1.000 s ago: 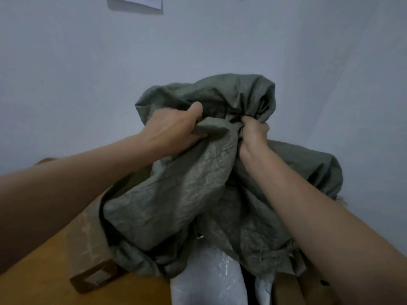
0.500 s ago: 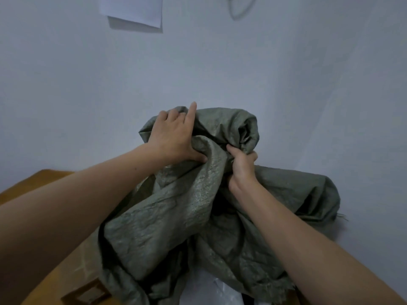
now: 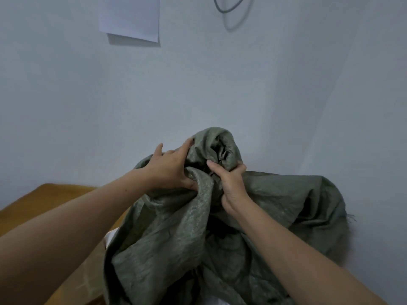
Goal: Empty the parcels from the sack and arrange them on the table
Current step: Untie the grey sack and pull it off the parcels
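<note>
Both hands are on the sack [image 3: 284,194], a crumpled grey-green woven one that stands bunched up at the far side of the table [image 3: 41,201], against the wall [image 3: 220,84]. The left hand [image 3: 170,169] lies over the upper left of the sack. Its fingers [image 3: 186,146] are spread and fairly straight across the cloth, while its thumb hooks under a raised fold and pinches it against the palm. The right hand [image 3: 231,187] is closed tight on a gathered wad of cloth just beside the left hand, with the thumb pointing up and the fingers wrapped round the far side of the wad. Between and above the two hands the cloth rolls over into a dark, puckered hollow; I cannot tell whether this is the mouth of the sack. Both forearms reach in from the bottom corners, bare.

The rest of the sack sags downward and to the right in loose folds, and a frayed edge sticks out at its right side. At its lower left edge a sliver of something white [image 3: 109,237] peeps out, too little to name. Below that is a blurred brown box [image 3: 88,276] with a shiny strip of tape, partly under the sack and behind the left forearm.

On the wall hangs a sheet of paper [image 3: 130,17] at upper left, and a grey cable [image 3: 239,4] loops down at the top.
</note>
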